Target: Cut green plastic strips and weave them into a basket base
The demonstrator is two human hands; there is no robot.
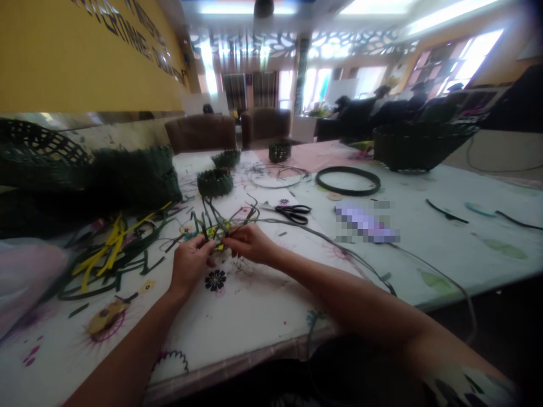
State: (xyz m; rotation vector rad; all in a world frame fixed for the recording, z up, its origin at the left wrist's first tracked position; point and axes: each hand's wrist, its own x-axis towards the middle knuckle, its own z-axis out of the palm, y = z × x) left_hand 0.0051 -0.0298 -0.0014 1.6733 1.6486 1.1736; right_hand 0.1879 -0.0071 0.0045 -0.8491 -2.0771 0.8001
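A long table under a floral-print cloth (271, 322) is spread with weaving work, brown armchairs (265, 127) beyond it. A large dark green woven basket (418, 148) sits at far right, and a bulky dark green woven piece (127, 183) lies at left. Between them are a black strip coil (348, 181) and a small woven ring (215, 182). Near the table's edge, a person's left hand (190, 265) and right hand (250, 243) firmly pinch a small flat-strip weave (214, 229) at its crossing strips. Black scissors (292, 213) lie just beyond, loose yellow and green strips (108, 254) to the left.
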